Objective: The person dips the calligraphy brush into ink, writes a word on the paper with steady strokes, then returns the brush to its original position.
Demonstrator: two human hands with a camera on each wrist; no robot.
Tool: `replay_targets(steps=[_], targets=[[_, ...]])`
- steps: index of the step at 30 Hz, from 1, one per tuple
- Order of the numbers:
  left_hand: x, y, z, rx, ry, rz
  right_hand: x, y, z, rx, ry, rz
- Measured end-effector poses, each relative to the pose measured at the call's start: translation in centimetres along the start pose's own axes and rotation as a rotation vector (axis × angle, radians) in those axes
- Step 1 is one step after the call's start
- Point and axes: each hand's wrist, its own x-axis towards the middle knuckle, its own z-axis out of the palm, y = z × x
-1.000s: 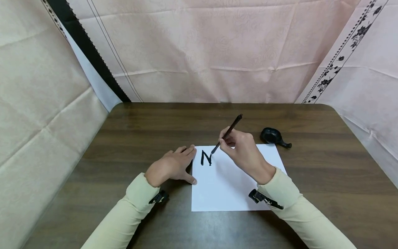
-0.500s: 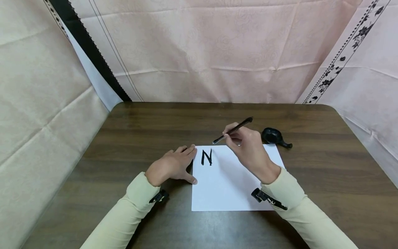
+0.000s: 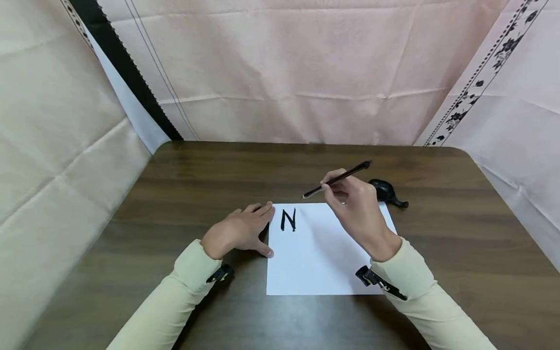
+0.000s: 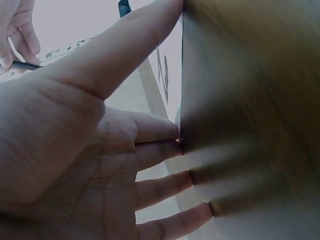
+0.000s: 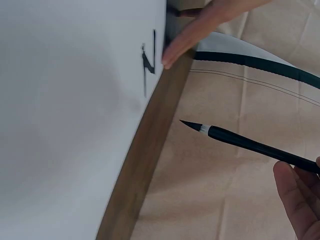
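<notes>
My right hand (image 3: 360, 211) pinches a dark calligraphy brush (image 3: 347, 173), its handle slanting up to the right. In the right wrist view the brush (image 5: 250, 145) shows a black pointed tip with a white band behind it, raised off the sheet. A white sheet of paper (image 3: 315, 262) lies on the table and bears a black letter N (image 3: 288, 220) near its upper left corner. At the sheet's left edge my left hand (image 3: 238, 232) rests with fingers spread; thumb and fingertips touch the edge. The left wrist view shows the left palm (image 4: 95, 165) and fingertips against the tabletop.
A small black dish with a stubby handle (image 3: 387, 193) stands just beyond the paper's upper right corner, partly behind the right hand. The brown wooden table (image 3: 175, 194) ends at a pale cloth backdrop (image 3: 297, 73). A black wrist mount (image 3: 379, 282) sits by the right cuff.
My right hand has lifted the brush from the N and drawn it up and to the right, the handle now tilted lower. The N's right stroke is now fully visible. The left hand stays put.
</notes>
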Motion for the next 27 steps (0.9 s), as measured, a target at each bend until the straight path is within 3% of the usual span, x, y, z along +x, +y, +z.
replay_targets(steps=[12, 27], targets=[[0.1, -0.4, 0.0, -0.029, -0.011, -0.002, -0.4, 0.7, 1.0, -0.063, 0.006, -0.081], [0.5, -0.5, 0.0, -0.045, -0.017, -0.009, -0.4, 1.0, 1.0, -0.065, -0.013, -0.047]])
